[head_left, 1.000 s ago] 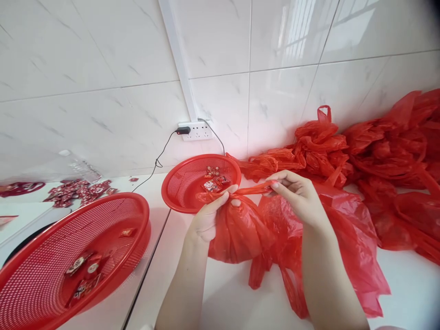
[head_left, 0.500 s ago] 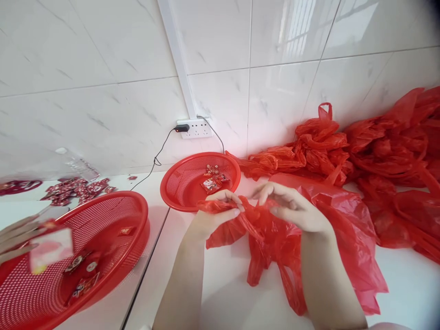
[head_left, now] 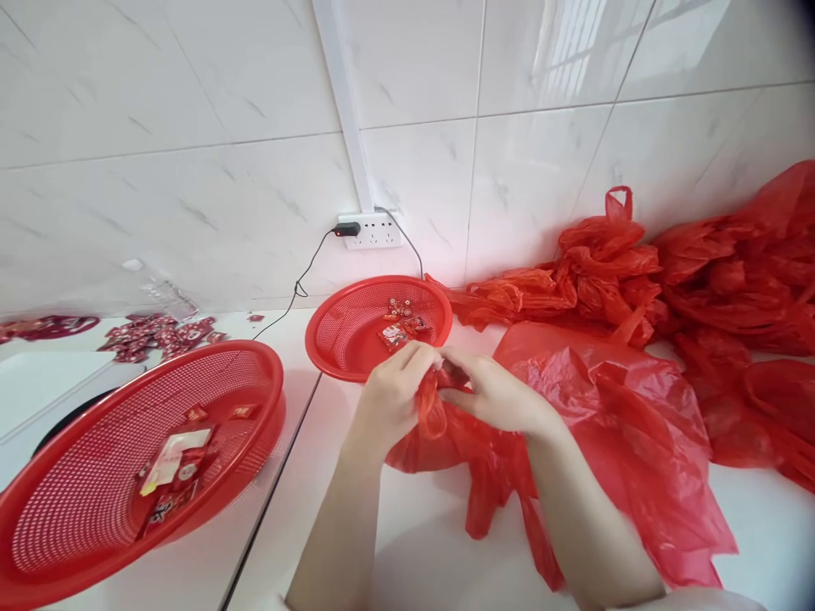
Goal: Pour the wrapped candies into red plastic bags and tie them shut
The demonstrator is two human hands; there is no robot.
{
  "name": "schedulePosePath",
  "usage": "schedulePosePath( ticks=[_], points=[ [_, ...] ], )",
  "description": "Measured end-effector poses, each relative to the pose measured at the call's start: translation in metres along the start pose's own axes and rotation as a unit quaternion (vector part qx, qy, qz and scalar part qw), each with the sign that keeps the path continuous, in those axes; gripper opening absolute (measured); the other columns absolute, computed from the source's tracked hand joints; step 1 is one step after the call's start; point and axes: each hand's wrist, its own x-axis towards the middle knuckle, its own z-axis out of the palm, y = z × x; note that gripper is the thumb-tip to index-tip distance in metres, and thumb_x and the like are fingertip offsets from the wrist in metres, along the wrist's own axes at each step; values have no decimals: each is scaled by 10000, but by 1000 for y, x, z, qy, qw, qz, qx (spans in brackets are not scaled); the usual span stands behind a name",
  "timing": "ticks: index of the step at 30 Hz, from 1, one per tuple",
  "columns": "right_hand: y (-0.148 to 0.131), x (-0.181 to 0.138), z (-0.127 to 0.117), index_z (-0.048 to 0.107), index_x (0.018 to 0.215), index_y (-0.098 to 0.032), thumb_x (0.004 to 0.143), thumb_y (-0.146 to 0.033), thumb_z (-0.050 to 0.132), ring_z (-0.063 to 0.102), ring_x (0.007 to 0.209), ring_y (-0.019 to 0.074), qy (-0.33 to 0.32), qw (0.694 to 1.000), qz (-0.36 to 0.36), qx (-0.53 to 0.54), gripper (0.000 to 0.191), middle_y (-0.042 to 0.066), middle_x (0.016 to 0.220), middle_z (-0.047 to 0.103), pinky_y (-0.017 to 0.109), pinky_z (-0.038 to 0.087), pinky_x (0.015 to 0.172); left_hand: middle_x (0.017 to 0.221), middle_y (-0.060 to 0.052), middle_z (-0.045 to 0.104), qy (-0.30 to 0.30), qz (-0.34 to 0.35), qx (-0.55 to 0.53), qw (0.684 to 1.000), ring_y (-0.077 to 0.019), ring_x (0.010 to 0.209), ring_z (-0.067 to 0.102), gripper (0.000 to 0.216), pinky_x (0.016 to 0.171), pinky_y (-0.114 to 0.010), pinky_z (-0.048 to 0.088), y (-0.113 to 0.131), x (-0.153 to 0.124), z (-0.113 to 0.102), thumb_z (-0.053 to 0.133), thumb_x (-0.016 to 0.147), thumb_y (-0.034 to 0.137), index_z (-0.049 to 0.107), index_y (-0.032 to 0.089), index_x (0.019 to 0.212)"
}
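Observation:
A small red plastic bag (head_left: 446, 441) sits on the white table in front of me, bulging with something inside. My left hand (head_left: 391, 395) and my right hand (head_left: 497, 395) meet over its top, both closed, pinching the bag's twisted handles (head_left: 431, 406) between the fingertips. The hands touch each other. A larger flat red bag (head_left: 624, 433) lies under and to the right of my right forearm. What fills the small bag is hidden.
A small red mesh basket (head_left: 337, 339) with a few red packets stands just behind my hands. A large red mesh basket (head_left: 76, 501) with packets is at the left. A heap of red bags (head_left: 700, 271) lies along the wall. A wall socket (head_left: 369, 231) has a cable.
My hands, first apart stretching the bag's handles, have come together over the bag's top. Another person's hand dropped a packet into the large basket and withdrew.

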Motion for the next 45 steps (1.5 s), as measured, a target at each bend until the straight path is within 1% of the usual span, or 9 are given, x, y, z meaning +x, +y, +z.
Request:
schedulePosePath(
  ticks=[3, 9, 13, 19, 25, 31, 35, 41, 45],
  points=[
    [-4, -2, -2, 564, 1099, -196, 843, -183, 587, 559, 756, 152, 15, 1000, 8, 5, 258, 10, 880, 625, 293, 461, 706, 1073, -83, 639, 82, 35, -20, 996, -184, 973, 616, 206, 822, -272, 483, -3, 2, 13, 447, 923, 201, 638, 222, 995],
    [-6, -7, -7, 534, 894, -198, 905, -257, 522, 561, 739, 150, -39, 999, 11, 8, 61, 6, 849, 615, 282, 450, 691, 958, -60, 695, 201, 1, -2, 980, -182, 873, 647, 207, 801, -263, 486, -8, -3, 26, 494, 912, 242, 653, 228, 1043],
    [-8, -7, -6, 495, 911, -206, 877, -179, 511, 562, 718, 147, -35, 998, 27, -49, 46, 6, 858, 625, 272, 426, 658, 914, -58, 712, 213, -43, 50, 975, -185, 821, 650, 180, 744, -255, 463, -4, -3, 32, 508, 884, 249, 660, 224, 977],
    [-13, -7, -3, 481, 739, -202, 889, -158, 487, 452, 591, 98, -22, 996, -4, -81, 156, -51, 681, 539, 238, 359, 596, 891, 11, 712, 242, -158, -25, 957, -171, 771, 640, 275, 701, -246, 440, -1, 1, 32, 608, 779, 179, 635, 275, 1035],
    [-15, -7, -5, 555, 791, -202, 882, -381, 597, 519, 644, 116, -117, 993, 17, -1, 205, -34, 731, 591, 249, 425, 625, 736, 21, 662, 172, -154, -180, 956, -147, 668, 595, 276, 655, -242, 439, 0, 7, 20, 621, 714, 145, 668, 245, 966],
    [-2, -4, -15, 620, 995, -198, 912, -383, 567, 620, 953, 182, 29, 993, 41, 104, 209, 51, 1013, 674, 337, 479, 867, 659, 30, 622, 97, -167, -258, 947, -125, 589, 563, 242, 580, -224, 427, 2, 8, 15, 659, 727, 196, 647, 230, 966],
    [4, 1, -14, 607, 863, -185, 881, -283, 591, 631, 846, 162, 35, 975, 15, 221, 101, 30, 863, 670, 336, 482, 849, 672, 25, 622, 50, -165, -302, 938, -120, 574, 568, 258, 571, -227, 448, -3, 5, 10, 652, 743, 174, 648, 224, 995],
    [9, 0, -20, 552, 867, -212, 832, -246, 577, 522, 522, 123, 142, 891, 50, 428, 55, -70, 533, 449, 299, 487, 651, 875, -45, 637, -102, -82, -334, 934, -155, 752, 609, 243, 702, -277, 487, -9, 3, -14, 689, 797, 235, 701, 225, 1039],
    [9, -1, -22, 636, 1013, -203, 867, -289, 579, 611, 649, 141, 166, 920, 41, 352, 180, -19, 657, 598, 319, 518, 743, 903, -72, 629, -109, -36, -324, 939, -177, 834, 596, 212, 786, -300, 471, -9, 2, -18, 581, 899, 330, 759, 223, 944]
  ],
)
